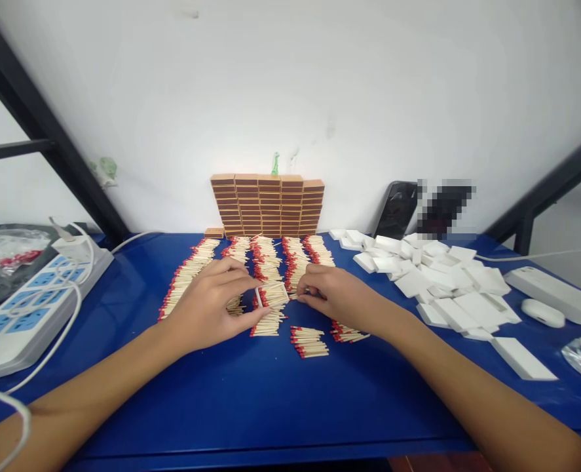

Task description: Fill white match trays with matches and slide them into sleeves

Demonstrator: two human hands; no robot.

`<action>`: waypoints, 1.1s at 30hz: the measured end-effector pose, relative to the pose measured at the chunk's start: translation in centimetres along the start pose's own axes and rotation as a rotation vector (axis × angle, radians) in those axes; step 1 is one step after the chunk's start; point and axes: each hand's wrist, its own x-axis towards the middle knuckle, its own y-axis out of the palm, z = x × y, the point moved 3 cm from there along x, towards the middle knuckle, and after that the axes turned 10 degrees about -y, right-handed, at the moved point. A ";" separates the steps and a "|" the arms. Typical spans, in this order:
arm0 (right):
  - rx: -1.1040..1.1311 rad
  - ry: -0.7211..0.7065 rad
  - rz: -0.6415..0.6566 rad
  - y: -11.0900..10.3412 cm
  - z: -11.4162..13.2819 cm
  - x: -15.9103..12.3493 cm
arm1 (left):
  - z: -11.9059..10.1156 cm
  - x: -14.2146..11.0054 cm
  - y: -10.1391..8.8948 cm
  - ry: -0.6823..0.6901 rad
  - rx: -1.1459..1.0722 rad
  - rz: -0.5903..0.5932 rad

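My left hand grips a small white matchbox tray between thumb and fingers, holding it above the rows of matches. Inside the tray lie several red-tipped matches. Just to its right, my right hand has its thumb and fingers pinched together beside the tray; what they hold, if anything, is hidden. Long rows of wooden matches run away from me under and behind both hands. A small separate group of matches lies nearest me.
Brown matchboxes stand stacked against the wall. A heap of white matchbox trays is on the right, with a white earphone case and two dark phones near it. A power strip with white cables lies left on the blue table.
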 end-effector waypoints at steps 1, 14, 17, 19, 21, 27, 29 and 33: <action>0.000 -0.002 0.002 0.0 0.0 0.0 | 0.0 0.0 0.0 -0.004 0.000 0.001; 0.018 0.007 0.044 -0.1 0.3 0.0 | -0.1 0.1 -0.1 0.007 -0.001 0.007; 0.024 0.027 0.078 0.1 0.2 -0.1 | -0.1 0.1 -0.1 0.011 -0.003 0.000; 0.026 0.048 0.100 -0.1 0.1 -0.3 | -0.1 0.1 -0.1 0.014 0.000 -0.004; 0.039 0.055 0.097 -0.6 0.1 -0.5 | -0.1 0.1 -0.1 0.009 -0.002 -0.003; 0.088 0.050 -0.117 -2.5 1.2 -0.7 | -0.3 -0.1 0.0 -0.003 -0.016 0.003; 0.123 0.035 -0.132 -2.3 1.9 -0.5 | -0.5 -0.2 0.1 -0.002 -0.021 0.012; 0.147 -0.015 -0.106 -1.2 3.1 -0.1 | -0.9 -0.2 0.2 -0.003 -0.025 0.039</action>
